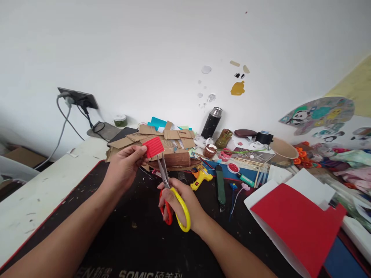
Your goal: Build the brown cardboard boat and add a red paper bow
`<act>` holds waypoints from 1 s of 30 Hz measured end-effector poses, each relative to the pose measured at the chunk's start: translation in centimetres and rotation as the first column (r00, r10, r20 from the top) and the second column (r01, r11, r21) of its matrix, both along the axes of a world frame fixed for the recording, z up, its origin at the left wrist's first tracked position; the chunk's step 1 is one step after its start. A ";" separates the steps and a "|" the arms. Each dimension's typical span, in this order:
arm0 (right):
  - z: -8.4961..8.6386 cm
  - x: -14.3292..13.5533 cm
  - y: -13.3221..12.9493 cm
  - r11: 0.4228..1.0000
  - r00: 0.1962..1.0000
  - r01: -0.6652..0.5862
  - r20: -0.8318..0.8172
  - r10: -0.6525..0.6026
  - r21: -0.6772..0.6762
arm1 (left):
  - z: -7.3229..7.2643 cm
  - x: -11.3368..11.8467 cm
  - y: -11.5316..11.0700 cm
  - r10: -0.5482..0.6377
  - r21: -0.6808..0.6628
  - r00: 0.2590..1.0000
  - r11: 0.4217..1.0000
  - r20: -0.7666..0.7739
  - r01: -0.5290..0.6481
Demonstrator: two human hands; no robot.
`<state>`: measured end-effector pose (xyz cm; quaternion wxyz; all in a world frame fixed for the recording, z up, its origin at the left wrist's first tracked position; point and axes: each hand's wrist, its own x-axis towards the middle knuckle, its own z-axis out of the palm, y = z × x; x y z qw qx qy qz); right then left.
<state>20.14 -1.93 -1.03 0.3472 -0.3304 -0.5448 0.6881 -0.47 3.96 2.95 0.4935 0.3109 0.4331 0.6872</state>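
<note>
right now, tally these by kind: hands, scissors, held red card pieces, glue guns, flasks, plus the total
Left hand and right hand: 2
Scissors: 1
Held red card: 1
Glue gun: 1
Flask: 1
Total: 6

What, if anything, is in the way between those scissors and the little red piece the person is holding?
Nothing visible: the scissors in the right hand have their parted blades at the red ridged piece's lower right. The left hand pinches its left side, clear of the blades.
</note>
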 end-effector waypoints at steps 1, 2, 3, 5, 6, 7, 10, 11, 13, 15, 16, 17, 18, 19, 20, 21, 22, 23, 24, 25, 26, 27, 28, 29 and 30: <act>-0.1 0.0 -0.1 0.999 1.000 0.011 0.024 -0.012 0.031 | 0.0 0.1 -0.1 -0.001 -0.001 1.000 1.000 -0.014 0.001; -0.2 0.1 -0.2 0.998 0.999 0.017 0.043 -0.020 0.058 | 0.0 0.3 -0.2 -0.003 -0.003 1.000 1.000 -0.026 0.003; -0.3 0.1 -0.3 0.997 0.998 0.022 0.057 -0.027 0.079 | 0.0 0.4 -0.3 -0.008 -0.005 0.999 1.000 -0.037 0.008; -0.6 0.1 -0.3 0.993 0.996 0.034 0.073 -0.042 0.110 | 0.2 0.8 -0.5 -0.023 -0.009 0.998 1.000 -0.055 0.022; -0.7 0.1 -0.3 0.992 0.996 0.037 0.077 -0.046 0.121 | 0.2 1.0 -0.6 -0.030 -0.012 0.998 0.999 -0.062 0.030; -0.8 0.0 -0.3 0.991 0.996 0.039 0.080 -0.050 0.129 | 0.3 1.1 -0.7 -0.037 -0.013 0.997 0.999 -0.071 0.036; -0.7 -0.1 -0.3 0.990 0.994 0.036 0.100 -0.049 0.133 | 0.4 1.6 -1.1 -0.047 -0.004 0.991 0.999 -0.125 0.047; -0.5 -0.1 -0.3 0.991 0.993 0.033 0.110 -0.047 0.131 | 0.4 1.7 -1.2 -0.045 0.004 0.988 0.999 -0.148 0.047; -0.2 -0.1 -0.4 0.992 0.991 0.033 0.125 -0.049 0.125 | 0.5 1.9 -1.4 -0.039 0.020 0.981 0.999 -0.190 0.043; 0.0 -0.1 -0.5 0.991 0.989 0.036 0.141 -0.055 0.128 | 0.5 2.0 -1.6 -0.031 0.031 0.974 0.999 -0.223 0.038; 0.1 -0.1 -0.6 0.990 0.986 0.038 0.154 -0.058 0.132 | 0.6 2.1 -1.7 -0.026 0.033 0.971 0.999 -0.238 0.035; 0.2 -0.1 -0.6 0.989 0.984 0.036 0.169 -0.060 0.140 | 0.6 2.1 -1.8 -0.022 0.034 0.967 0.999 -0.252 0.032; 0.3 -0.1 -0.7 0.988 0.981 0.033 0.186 -0.061 0.149 | 0.7 2.2 -1.9 -0.018 0.033 0.965 0.999 -0.263 0.028; 0.4 -0.1 -0.7 0.987 0.977 0.031 0.202 -0.063 0.158 | 0.8 2.2 -2.0 -0.016 0.030 0.962 0.999 -0.273 0.025; 0.5 -0.1 -0.8 0.986 0.975 0.029 0.215 -0.064 0.165 | 0.8 2.2 -2.0 -0.015 0.027 0.959 0.999 -0.283 0.024; 0.6 -0.1 -0.8 0.985 0.972 0.029 0.225 -0.067 0.170 | 0.9 2.3 -2.1 -0.016 0.023 0.956 0.999 -0.294 0.023; 0.8 -0.1 -0.9 0.984 0.970 0.028 0.234 -0.069 0.174 | 0.9 2.3 -2.2 -0.016 0.020 0.952 1.000 -0.305 0.023; 1.0 -0.1 -0.9 0.984 0.968 0.028 0.242 -0.071 0.175 | 1.0 2.3 -2.2 -0.016 0.019 0.949 1.000 -0.315 0.023; 1.1 -0.1 -1.0 0.984 0.966 0.028 0.247 -0.071 0.174 | 1.0 2.3 -2.2 -0.015 0.018 0.946 1.000 -0.324 0.022; 1.2 -0.1 -1.0 0.985 0.966 0.027 0.248 -0.070 0.173 | 1.0 2.3 -2.3 -0.015 0.016 0.944 1.000 -0.330 0.022; 1.3 -0.1 -1.0 0.984 0.966 0.026 0.248 -0.070 0.175 | 1.0 2.3 -2.3 -0.014 0.015 0.943 1.000 -0.333 0.021; 1.3 0.0 -1.1 0.983 0.965 0.027 0.251 -0.073 0.182 | 1.0 2.3 -2.3 -0.017 0.014 0.943 1.000 -0.333 0.023; 1.3 0.0 -1.0 0.981 0.964 0.028 0.256 -0.078 0.192 | 1.0 2.3 -2.3 -0.022 0.012 0.944 1.000 -0.329 0.027; 1.2 0.0 -1.0 0.978 0.961 0.029 0.265 -0.084 0.206 | 0.9 2.3 -2.3 -0.029 0.009 0.947 0.999 -0.320 0.033; 1.2 0.1 -1.0 0.975 0.957 0.031 0.275 -0.093 0.222 | 0.9 2.3 -2.3 -0.035 0.007 0.950 0.999 -0.310 0.039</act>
